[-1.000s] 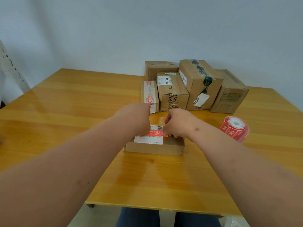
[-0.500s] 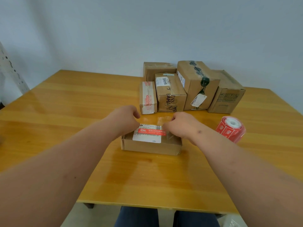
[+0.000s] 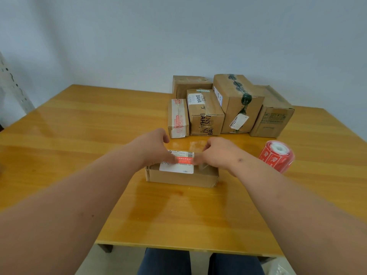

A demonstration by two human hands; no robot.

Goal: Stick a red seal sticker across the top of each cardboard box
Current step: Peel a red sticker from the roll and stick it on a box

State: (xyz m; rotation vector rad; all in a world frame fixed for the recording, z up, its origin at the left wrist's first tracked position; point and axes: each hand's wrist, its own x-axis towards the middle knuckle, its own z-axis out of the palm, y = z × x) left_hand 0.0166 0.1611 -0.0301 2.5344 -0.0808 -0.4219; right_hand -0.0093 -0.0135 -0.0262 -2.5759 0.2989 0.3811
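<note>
A flat cardboard box [image 3: 181, 176] lies on the desk [image 3: 79, 135] close to the person's edge, pulled apart from the others, probably so both hands can work over its top. A red seal sticker [image 3: 184, 159] lies across the white shipping label [image 3: 176, 167] on that top. The left hand [image 3: 154, 147] and right hand [image 3: 215, 153] meet over it from either side, fingers bent down onto the sticker's two ends, apparently pressing it flat; motion blur hides whether any fingertip pinches an edge.

The roll of red stickers [image 3: 277, 155] rests on its side just right of the right hand, near enough for the next strip. At the far edge five more boxes [image 3: 206, 114] stand packed against each other. The leftmost, a narrow box [image 3: 178, 119], carries red print along its tape, though whether that is a seal is unclear. The rest show no red seal, so most of the job seems to remain.
</note>
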